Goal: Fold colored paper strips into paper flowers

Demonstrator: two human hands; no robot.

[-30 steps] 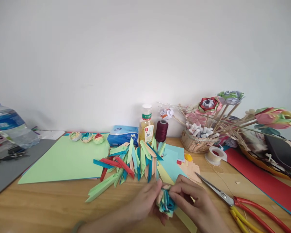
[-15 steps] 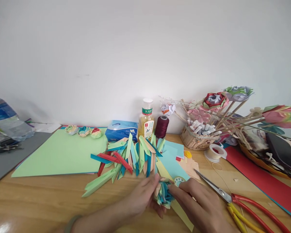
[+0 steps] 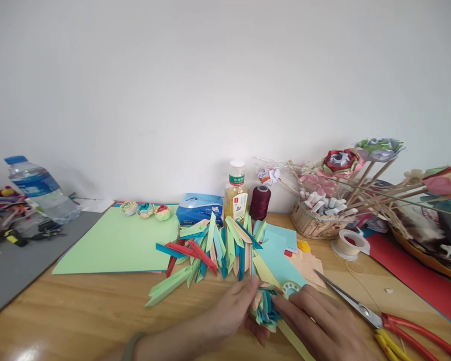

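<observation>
A paper flower (image 3: 266, 307) of blue, green and peach folded strips is held low over the wooden table between both hands. My left hand (image 3: 237, 308) grips it from the left, thumb on the near side and fingers curled beneath. Against its right side press the fingers of my right hand (image 3: 319, 318), which hide part of the petals. Just beyond lies a heap of folded paper strips (image 3: 210, 245) in green, blue, red and peach. Beside the right hand rests a small round dial-like disc (image 3: 290, 288), and a yellow strip (image 3: 295, 341) passes below the flower.
Scissors (image 3: 364, 311) lie at right near a thread spool (image 3: 350, 244). A basket (image 3: 315, 224) of white paper rolls and paper flowers stands behind. At the back are a drink bottle (image 3: 236, 193), tissue pack (image 3: 199, 209) and maroon thread cone (image 3: 260, 203). Three small flowers sit on green paper (image 3: 116, 245).
The whole scene has shifted right in view as the camera turned left, showing more of the water bottle. Both hands keep hold of the paper flower with little change in grip.
</observation>
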